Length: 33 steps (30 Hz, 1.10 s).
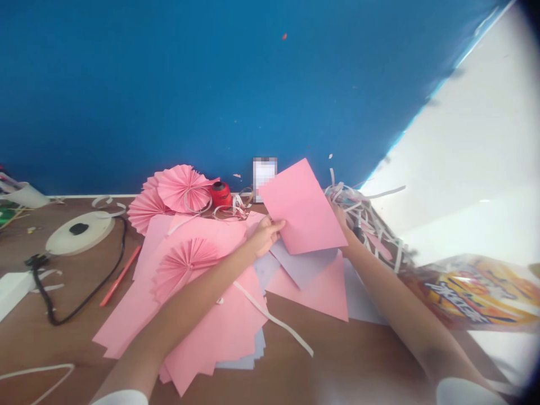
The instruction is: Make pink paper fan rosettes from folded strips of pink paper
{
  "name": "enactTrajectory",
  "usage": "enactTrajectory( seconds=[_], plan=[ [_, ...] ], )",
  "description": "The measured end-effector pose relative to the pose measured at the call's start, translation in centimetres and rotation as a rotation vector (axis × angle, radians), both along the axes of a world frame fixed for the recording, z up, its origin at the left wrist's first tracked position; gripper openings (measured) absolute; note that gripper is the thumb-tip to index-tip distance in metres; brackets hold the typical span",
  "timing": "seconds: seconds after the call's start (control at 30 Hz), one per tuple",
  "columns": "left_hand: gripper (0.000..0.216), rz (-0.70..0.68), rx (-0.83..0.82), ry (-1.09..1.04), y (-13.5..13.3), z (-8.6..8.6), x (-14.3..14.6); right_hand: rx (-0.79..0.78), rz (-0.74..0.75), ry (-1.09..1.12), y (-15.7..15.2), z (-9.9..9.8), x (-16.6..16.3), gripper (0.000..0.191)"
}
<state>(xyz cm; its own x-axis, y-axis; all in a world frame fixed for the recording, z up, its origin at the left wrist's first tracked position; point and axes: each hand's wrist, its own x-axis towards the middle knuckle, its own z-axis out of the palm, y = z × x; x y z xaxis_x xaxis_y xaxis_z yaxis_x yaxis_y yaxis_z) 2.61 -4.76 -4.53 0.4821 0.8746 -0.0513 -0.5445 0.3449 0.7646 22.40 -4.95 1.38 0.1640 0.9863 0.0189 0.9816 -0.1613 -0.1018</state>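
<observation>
My left hand (266, 233) grips a pink paper sheet (306, 211) by its lower left edge, thumb on the front. The sheet is held up at a tilt above the table. At its right edge is my right hand (340, 218), partly behind the sheet, so its fingers are mostly hidden. Below the raised sheet lie a lilac sheet (297, 267), another pink sheet (320, 295) and a second lilac sheet (363, 295). A stack of pink paper (228, 332) spreads under my left forearm, with a pleated pink paper fan (188, 264) on top.
Pleated pink rosettes (184, 188) and a red round object (221, 195) stand near the blue wall (211, 84). Paper strips (371, 225) pile up at right, by a yellow packet (485, 289). At left are a red pen-like stick (121, 275), black cable (84, 309) and white disc (80, 236).
</observation>
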Motion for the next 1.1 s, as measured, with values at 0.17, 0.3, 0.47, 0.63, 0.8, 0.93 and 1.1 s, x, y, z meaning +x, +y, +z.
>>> enactTrajectory(
  seconds=[0.17,0.3,0.47,0.63,0.8,0.93,1.1],
  plan=[
    [0.041,0.103,0.006,-0.011,0.8,-0.8,-0.2,0.053,0.017,-0.076,-0.5,1.5,-0.2,0.036],
    [0.042,0.209,0.039,-0.027,2.3,-1.1,-1.2,0.147,0.029,-0.172,-1.5,2.7,0.3,0.035],
    [0.043,0.212,0.085,-0.092,3.3,-0.8,-2.3,0.2,0.108,-0.137,-2.5,4.6,0.8,0.038],
    [0.043,0.199,0.07,-0.122,2.9,-0.6,-2.1,0.366,0.113,0.145,-2.7,5.9,1.6,0.042],
    [0.038,0.196,0.026,-0.135,2.7,-0.6,-2.1,0.288,0.258,0.659,-3.0,6.7,0.8,0.042],
    [0.028,0.168,-0.038,-0.148,2.9,-0.7,-2.2,0.24,0.336,0.857,-3.7,7.0,-1.1,0.041],
    [0.021,0.147,-0.044,-0.163,3.1,-0.9,-2.3,0.345,0.355,0.794,-4.0,6.7,-2.5,0.043]
  ],
)
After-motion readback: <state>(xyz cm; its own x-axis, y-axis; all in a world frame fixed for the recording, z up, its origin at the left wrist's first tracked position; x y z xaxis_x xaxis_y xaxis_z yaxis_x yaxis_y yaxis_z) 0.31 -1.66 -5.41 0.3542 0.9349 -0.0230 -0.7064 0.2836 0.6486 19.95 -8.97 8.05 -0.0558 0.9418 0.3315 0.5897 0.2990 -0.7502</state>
